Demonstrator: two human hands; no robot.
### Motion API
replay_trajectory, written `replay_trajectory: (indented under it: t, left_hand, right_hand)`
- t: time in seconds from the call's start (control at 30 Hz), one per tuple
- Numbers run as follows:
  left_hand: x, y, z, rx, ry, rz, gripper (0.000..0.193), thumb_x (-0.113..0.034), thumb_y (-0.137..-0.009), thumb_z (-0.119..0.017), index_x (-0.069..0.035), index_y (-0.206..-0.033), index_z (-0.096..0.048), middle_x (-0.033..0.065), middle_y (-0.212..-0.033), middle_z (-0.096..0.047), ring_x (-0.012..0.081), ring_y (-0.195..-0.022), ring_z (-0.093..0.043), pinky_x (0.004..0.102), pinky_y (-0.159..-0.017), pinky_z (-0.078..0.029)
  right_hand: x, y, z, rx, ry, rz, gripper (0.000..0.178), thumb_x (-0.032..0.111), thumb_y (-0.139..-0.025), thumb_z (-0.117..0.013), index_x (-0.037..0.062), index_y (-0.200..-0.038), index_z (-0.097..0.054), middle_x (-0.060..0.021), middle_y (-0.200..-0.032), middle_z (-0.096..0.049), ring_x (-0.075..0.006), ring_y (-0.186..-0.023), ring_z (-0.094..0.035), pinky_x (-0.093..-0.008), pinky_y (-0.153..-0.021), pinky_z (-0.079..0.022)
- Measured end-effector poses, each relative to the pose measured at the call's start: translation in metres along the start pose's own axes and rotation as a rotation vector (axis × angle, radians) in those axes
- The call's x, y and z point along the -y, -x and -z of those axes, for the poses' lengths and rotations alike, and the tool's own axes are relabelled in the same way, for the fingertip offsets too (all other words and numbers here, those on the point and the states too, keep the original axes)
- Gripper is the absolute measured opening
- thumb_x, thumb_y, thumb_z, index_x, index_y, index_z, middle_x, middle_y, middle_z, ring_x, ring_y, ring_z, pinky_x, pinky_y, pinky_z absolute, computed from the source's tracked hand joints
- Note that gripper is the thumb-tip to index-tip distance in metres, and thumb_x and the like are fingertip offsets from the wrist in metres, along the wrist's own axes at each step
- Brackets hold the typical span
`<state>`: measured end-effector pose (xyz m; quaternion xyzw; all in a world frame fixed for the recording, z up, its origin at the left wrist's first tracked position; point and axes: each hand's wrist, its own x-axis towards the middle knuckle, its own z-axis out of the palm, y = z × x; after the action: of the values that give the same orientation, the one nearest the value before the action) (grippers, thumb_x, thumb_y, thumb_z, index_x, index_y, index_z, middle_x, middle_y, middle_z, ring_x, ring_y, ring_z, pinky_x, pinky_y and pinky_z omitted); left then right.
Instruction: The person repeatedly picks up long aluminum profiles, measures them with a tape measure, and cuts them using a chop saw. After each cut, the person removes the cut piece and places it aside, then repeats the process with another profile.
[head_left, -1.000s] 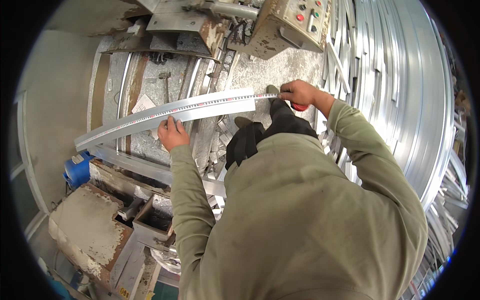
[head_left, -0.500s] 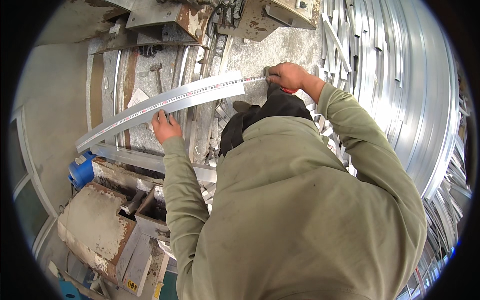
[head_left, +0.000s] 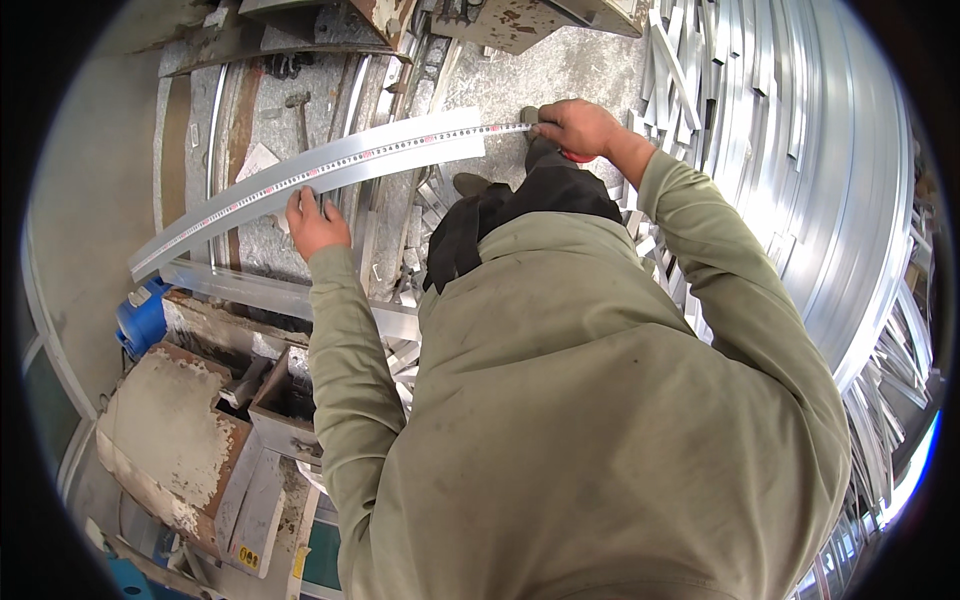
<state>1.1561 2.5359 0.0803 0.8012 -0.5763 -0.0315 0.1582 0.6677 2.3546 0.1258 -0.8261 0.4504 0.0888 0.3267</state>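
Head view: held a long silver metal profile in front of the body, slanting from the lower left up toward the right hand. Had the left hand at the near edge of the profile, about midway along, with fingertips just below the printed blade of a tape measure; could not tell whether clamped on the edge or merely resting there. Pinched the blade between the right fingers, closed together on it just past the profile's right end, with a red case partly hidden under that hand. Ran the blade lengthwise over the profile. Saw a hammer and a pale sheet beyond the profile; noted a second metal strip, a blue object and a machine with peeling paint on the near left. Had many silver lengths lying to the right, beyond the right sleeve.
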Motion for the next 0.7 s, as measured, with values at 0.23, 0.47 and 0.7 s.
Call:
replay_trajectory:
  t: [0.23, 0.47, 0.7]
  left_hand:
    - [0.0005, 0.0004, -0.0008, 0.004, 0.005, 0.012, 0.053, -0.015, -0.097, -0.077, 0.000, -0.147, -0.066, 0.0252, -0.155, -0.057, 0.0443, -0.139, -0.061, 0.0503, -0.117, -0.052]
    - [-0.0018, 0.0012, 0.0001, 0.024, 0.023, 0.041, 0.054, -0.015, -0.097, -0.076, 0.000, -0.148, -0.066, 0.0250, -0.156, -0.056, 0.0440, -0.139, -0.060, 0.0499, -0.116, -0.052]
    - [-0.0013, -0.0006, 0.0001, 0.038, 0.051, 0.059, 0.055, -0.014, -0.096, -0.077, -0.001, -0.148, -0.066, 0.0251, -0.155, -0.057, 0.0439, -0.139, -0.060, 0.0494, -0.116, -0.053]
  right_hand:
    - [-0.0023, -0.0040, -0.0025, 0.006, -0.022, -0.008, 0.038, 0.050, -0.109, -0.063, 0.0143, -0.114, -0.076, -0.0172, -0.106, -0.079, -0.0435, -0.107, -0.073, -0.0550, -0.092, -0.058]
    - [0.0001, -0.0032, 0.0002, 0.031, -0.018, -0.041, 0.037, 0.050, -0.109, -0.063, 0.0163, -0.118, -0.077, -0.0165, -0.109, -0.079, -0.0428, -0.109, -0.073, -0.0540, -0.095, -0.058]
    - [-0.0007, -0.0042, -0.0025, 0.048, -0.010, -0.059, 0.037, 0.049, -0.109, -0.062, 0.0173, -0.121, -0.077, -0.0163, -0.110, -0.079, -0.0422, -0.110, -0.073, -0.0537, -0.095, -0.057]
